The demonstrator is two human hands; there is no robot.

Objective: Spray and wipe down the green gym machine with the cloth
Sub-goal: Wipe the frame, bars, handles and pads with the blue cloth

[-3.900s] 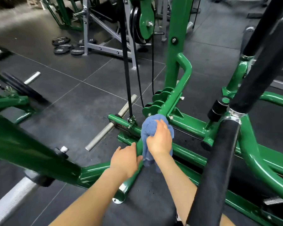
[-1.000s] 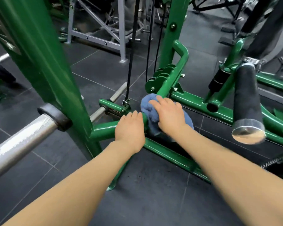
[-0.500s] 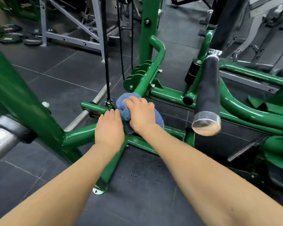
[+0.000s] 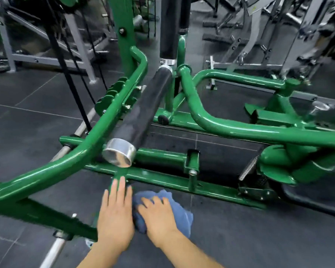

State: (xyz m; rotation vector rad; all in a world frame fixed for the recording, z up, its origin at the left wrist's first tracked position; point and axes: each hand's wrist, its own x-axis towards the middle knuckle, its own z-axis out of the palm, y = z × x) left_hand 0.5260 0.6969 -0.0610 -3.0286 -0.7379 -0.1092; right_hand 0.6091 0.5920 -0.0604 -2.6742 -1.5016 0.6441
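Head view looks down on two bare forearms reaching toward the base of the green gym machine (image 4: 182, 182). Low in the frame, the right hand (image 4: 159, 219) lies on top of a bunched blue cloth (image 4: 180, 211), its fingers spread and slightly bent over the fabric, pressing it down rather than closing round it. The cloth sits just in front of the machine's low floor rail. Beside it and touching the cloth, the left hand (image 4: 115, 217) rests flat with straight fingers held together, holding nothing; its fingertips (image 4: 122, 180) reach the short green leg that runs out from the rail. A black padded roller with a shiny metal end cap (image 4: 119, 154) juts toward the camera above both hands. Dark rubber floor tiles (image 4: 259, 238) lie underneath.
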